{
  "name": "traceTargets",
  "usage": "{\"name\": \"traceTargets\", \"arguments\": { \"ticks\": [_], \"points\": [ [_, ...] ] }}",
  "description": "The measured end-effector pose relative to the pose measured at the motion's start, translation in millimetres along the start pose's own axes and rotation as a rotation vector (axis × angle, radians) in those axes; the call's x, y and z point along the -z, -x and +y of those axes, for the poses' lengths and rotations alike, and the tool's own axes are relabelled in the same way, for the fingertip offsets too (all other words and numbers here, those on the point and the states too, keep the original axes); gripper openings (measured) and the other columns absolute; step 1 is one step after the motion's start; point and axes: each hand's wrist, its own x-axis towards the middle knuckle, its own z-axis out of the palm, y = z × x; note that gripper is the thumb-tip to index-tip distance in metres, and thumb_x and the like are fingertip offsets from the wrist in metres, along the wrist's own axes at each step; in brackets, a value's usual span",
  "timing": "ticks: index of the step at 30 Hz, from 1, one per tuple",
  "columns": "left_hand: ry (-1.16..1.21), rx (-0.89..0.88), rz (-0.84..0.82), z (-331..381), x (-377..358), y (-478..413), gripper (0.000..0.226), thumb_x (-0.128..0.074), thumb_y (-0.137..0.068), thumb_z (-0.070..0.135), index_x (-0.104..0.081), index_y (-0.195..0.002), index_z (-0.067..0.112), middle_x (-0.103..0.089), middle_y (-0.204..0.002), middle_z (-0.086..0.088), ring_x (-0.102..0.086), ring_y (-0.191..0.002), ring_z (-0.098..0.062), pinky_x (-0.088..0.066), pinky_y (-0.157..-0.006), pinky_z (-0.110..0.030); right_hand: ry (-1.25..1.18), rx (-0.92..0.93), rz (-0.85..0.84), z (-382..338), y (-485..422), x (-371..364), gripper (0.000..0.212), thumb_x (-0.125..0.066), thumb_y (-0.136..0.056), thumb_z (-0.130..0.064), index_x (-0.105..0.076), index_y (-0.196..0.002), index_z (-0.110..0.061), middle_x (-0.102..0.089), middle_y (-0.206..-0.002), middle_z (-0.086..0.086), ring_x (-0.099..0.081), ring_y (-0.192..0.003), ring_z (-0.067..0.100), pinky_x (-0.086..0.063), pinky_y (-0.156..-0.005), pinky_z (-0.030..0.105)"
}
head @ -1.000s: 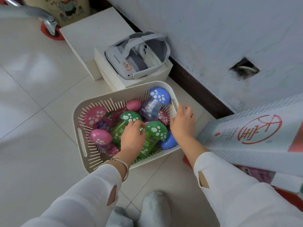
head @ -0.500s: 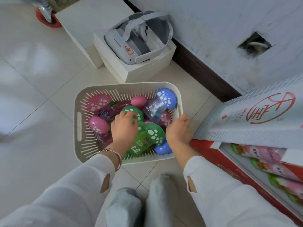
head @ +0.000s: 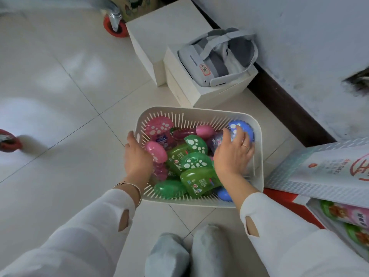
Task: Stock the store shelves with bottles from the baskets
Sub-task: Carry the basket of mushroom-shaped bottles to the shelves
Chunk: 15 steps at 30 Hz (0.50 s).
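A white slatted basket (head: 257, 156) stands on the tiled floor, holding several bottles with spotted mushroom-shaped caps in pink, green and blue. My left hand (head: 137, 158) grips the basket's left wall, thumb outside the rim and fingers inside behind a pink-capped bottle (head: 156, 151). My right hand (head: 233, 154) reaches across the basket's right side and curls around the blue-capped bottle (head: 246, 127) at the far right corner. Green bottles (head: 196, 179) lie between my hands.
White boxes (head: 185, 92) with a grey headset (head: 215, 56) stand just beyond the basket, against the wall's dark baseboard. At right, a red display case with a patterned flap (head: 319, 176) holds more bottles (head: 347, 212). Red cart wheels (head: 113, 27) are at top and left.
My left hand left the green bottle and moved to the basket's left wall. My right hand moved from the basket's right rim onto the blue-capped bottle. The view shifted.
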Motion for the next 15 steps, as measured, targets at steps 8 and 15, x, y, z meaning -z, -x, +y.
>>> {"name": "traceTargets", "arguments": {
  "ticks": [8,15],
  "points": [
    [-0.205,0.141,0.024,7.1,-12.1,3.5,0.065,-0.048,-0.087,0.006,-0.016,-0.144,0.012,-0.038,-0.135,-0.022,-0.040,-0.123,-0.042,-0.036,-0.101,-0.052,-0.074,-0.411,-0.195,40.8,-0.8,4.8,0.077,-0.055,-0.093,-0.023,-0.005,-0.150,-0.026,-0.030,-0.143,0.018,-0.044,-0.121,0.039,-0.040,-0.093,0.048],
    [-0.039,0.257,-0.001,14.5,-7.3,-9.2,0.031,-0.042,-0.094,0.007,-0.045,-0.123,-0.004,-0.053,-0.124,-0.024,-0.052,-0.113,-0.040,-0.042,-0.095,-0.044,-0.316,-0.590,-0.198,53.2,-17.5,11.6,0.034,-0.043,-0.097,-0.011,-0.040,-0.128,0.001,-0.052,-0.130,0.023,-0.052,-0.117,0.041,-0.042,-0.092,0.046]
  ]
}}
